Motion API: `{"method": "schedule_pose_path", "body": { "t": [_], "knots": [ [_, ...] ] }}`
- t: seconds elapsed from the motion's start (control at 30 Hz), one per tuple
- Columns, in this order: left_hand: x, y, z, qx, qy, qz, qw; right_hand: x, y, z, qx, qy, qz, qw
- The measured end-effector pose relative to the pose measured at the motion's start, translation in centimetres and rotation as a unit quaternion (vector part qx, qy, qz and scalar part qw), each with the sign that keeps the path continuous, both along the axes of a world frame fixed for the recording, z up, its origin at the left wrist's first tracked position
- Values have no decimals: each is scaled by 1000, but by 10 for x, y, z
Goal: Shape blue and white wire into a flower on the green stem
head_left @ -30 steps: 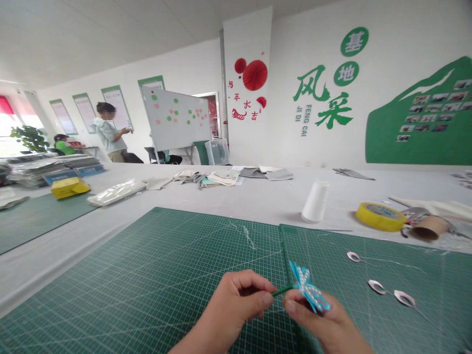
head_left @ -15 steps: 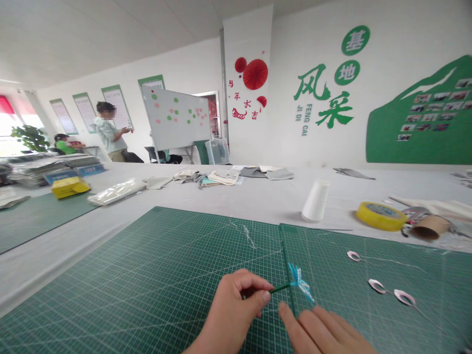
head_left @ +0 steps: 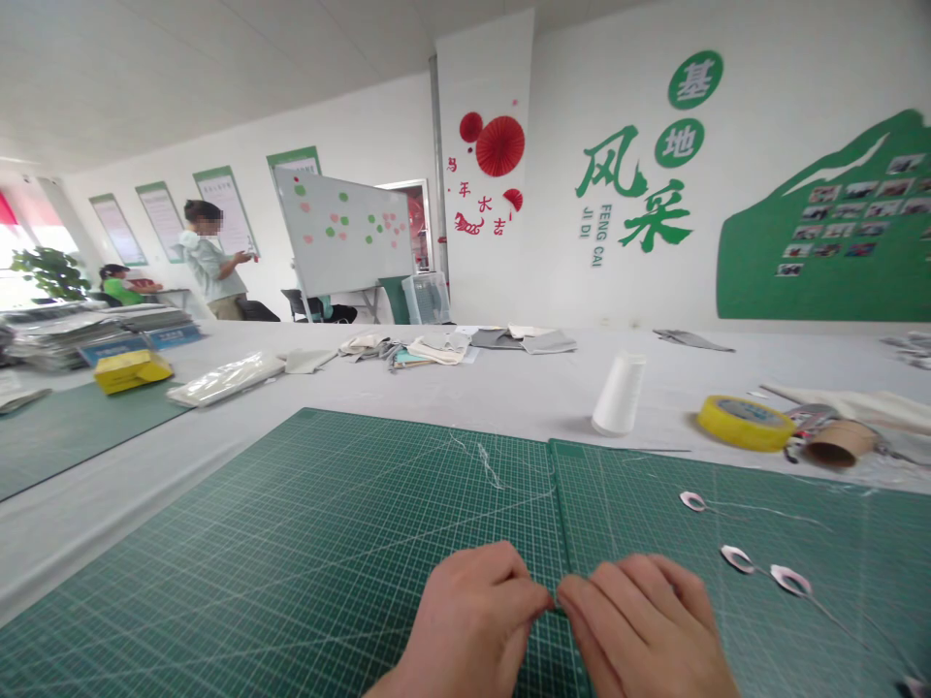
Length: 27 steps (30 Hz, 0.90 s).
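My left hand [head_left: 480, 601] is closed, with thumb and forefinger pinched together over the cutting mat. Close beside it, my right hand [head_left: 640, 616] is also closed, its fingertips almost meeting those of the left. Between the fingertips only a tiny bit of a thin green stem [head_left: 557, 609] shows. The stem's blue and white thread tuft is hidden behind my right fingers. Beneath both hands lies the green gridded cutting mat [head_left: 327, 543]. To the right rest white oval rings on thin stems, one of them a pale ring [head_left: 790, 580].
A white thread cone [head_left: 620, 393] stands behind the mat. Right of it are yellow tape [head_left: 746, 423] and a cardboard tube [head_left: 842, 442]. Loose threads [head_left: 490, 467] lie on the mat. Fabric scraps [head_left: 440, 349] and a yellow box [head_left: 133, 370] sit farther back. A person [head_left: 214, 262] stands far left.
My right hand has closed and come up to the left fingertips, covering the blue and white tuft. The stem, plainly visible before, is now mostly hidden.
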<state>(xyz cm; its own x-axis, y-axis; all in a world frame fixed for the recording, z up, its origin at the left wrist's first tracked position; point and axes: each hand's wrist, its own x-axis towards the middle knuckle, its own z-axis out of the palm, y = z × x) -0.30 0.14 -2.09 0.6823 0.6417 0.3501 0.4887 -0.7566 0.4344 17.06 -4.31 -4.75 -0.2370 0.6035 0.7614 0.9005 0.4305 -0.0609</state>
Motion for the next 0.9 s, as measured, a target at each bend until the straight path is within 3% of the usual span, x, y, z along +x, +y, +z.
{"method": "schedule_pose_path", "body": {
  "t": [0.27, 0.4, 0.47, 0.53, 0.6, 0.63, 0.73, 0.9],
  "knots": [
    [-6, 4, 5, 46, 32, -57, 997, 10, 9, 5, -136, 38, 45, 989],
    [-6, 4, 4, 35, 32, -88, 995, 17, 13, 7, -276, 77, 101, 953],
    [-6, 4, 4, 8, 11, -113, 993, 21, 15, 6, -387, 170, 155, 893],
    [-6, 3, 5, -45, -21, -131, 990, 24, 17, 3, -486, 288, 213, 797],
    [-6, 2, 7, -121, -59, -132, 982, 25, 19, -3, -538, 366, 252, 716],
    [-6, 1, 9, -158, -84, -128, 975, 25, 20, -7, -545, 386, 262, 697],
    [-6, 0, 13, -243, -179, -90, 949, 19, 19, -16, -533, 411, 274, 687],
    [-1, 5, 6, -376, -305, -13, 875, 3, 9, -14, -437, 493, 216, 721]
  ]
}}
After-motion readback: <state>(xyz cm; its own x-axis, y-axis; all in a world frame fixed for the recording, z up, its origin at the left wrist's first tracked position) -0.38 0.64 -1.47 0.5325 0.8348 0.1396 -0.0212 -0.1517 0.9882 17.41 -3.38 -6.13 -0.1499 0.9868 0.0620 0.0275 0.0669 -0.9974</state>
